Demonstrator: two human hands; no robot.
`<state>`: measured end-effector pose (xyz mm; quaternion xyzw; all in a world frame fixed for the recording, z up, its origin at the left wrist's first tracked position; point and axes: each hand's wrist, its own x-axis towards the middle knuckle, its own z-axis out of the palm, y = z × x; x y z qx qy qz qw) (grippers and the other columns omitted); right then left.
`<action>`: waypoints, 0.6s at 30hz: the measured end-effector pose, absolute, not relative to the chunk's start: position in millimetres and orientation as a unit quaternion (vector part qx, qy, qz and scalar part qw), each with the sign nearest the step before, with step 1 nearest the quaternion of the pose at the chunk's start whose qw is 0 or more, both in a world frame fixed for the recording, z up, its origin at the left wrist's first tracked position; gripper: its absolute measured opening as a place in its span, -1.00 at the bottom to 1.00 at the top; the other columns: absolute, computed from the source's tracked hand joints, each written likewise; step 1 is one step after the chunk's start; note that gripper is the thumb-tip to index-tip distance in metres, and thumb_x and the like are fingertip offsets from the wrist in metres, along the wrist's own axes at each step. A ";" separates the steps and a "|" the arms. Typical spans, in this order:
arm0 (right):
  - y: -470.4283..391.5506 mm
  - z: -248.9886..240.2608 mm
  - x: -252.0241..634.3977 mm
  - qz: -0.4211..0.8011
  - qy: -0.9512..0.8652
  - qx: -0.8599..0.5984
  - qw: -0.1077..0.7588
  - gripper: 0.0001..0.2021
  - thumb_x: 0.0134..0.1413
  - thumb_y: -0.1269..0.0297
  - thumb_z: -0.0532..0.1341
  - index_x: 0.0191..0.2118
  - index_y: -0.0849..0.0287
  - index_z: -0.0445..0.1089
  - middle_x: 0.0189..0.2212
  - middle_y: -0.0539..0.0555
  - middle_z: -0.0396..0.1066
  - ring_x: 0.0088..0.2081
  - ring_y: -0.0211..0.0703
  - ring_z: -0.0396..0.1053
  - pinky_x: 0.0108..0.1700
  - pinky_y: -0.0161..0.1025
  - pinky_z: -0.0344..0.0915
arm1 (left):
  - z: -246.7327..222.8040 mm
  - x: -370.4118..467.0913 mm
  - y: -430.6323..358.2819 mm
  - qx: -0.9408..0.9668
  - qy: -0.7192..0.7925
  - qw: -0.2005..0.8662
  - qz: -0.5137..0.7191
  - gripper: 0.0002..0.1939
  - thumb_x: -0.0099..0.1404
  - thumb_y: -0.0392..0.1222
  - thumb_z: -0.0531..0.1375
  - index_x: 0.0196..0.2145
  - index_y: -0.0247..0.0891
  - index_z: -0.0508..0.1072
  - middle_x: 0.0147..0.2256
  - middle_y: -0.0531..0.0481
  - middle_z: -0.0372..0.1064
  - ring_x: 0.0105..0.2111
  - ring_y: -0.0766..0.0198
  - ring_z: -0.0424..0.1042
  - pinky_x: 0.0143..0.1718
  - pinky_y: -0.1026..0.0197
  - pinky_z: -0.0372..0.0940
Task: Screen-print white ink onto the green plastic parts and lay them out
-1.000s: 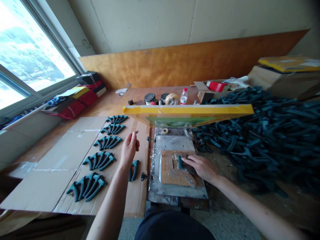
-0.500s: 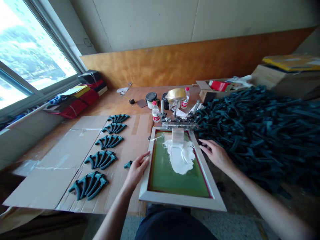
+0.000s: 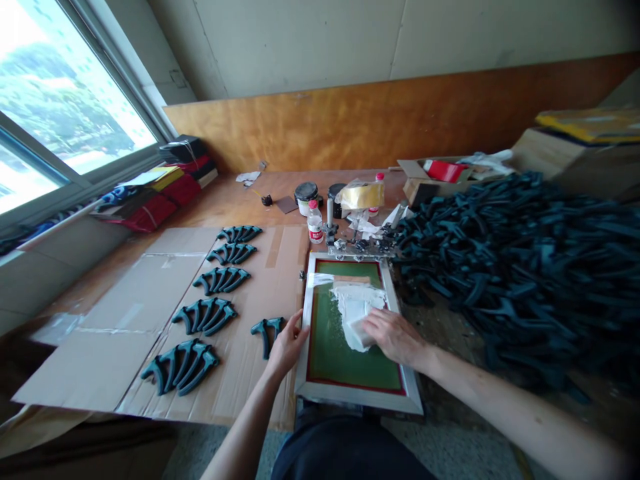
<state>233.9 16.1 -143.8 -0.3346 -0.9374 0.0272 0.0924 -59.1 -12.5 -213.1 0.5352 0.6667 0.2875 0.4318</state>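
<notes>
A screen printing frame (image 3: 358,396) with green mesh and a light rim lies in front of me, its far end at a metal hinge clamp (image 3: 363,248). White ink (image 3: 345,300) is spread over the mesh. My right hand (image 3: 395,337) grips a pale squeegee (image 3: 357,320), tilted in the ink; the hand covers part of it. At the frame's left edge, my left hand (image 3: 287,347) has its fingers closed on the rim. Just beside that hand, dark teal handle-shaped plastic parts (image 3: 267,328) lie on the cardboard, partly hidden by it.
Several fanned groups of the same parts (image 3: 205,315) lie on flattened cardboard (image 3: 113,300) to the left. A large heap of parts (image 3: 500,247) fills the right. Behind the clamp stand bottles (image 3: 315,223), a tub (image 3: 305,200) and a tape roll (image 3: 361,195).
The frame has swung down and now looks lower and flatter. My right hand has left its right side and taken the squeegee, which has moved from the far end toward me.
</notes>
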 end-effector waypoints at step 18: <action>27.7 -123.0 231.7 0.075 -0.897 -0.403 0.163 -0.80 0.13 0.28 0.21 -0.10 0.08 0.41 -0.29 0.06 0.45 -0.22 -0.09 0.35 -0.14 -0.17 0.29 | -189.8 -55.6 -14.1 0.473 0.626 0.519 0.339 -0.28 0.14 0.18 0.17 0.16 -0.29 0.27 -0.61 0.20 0.17 -0.63 0.41 0.14 -0.62 0.35 -0.01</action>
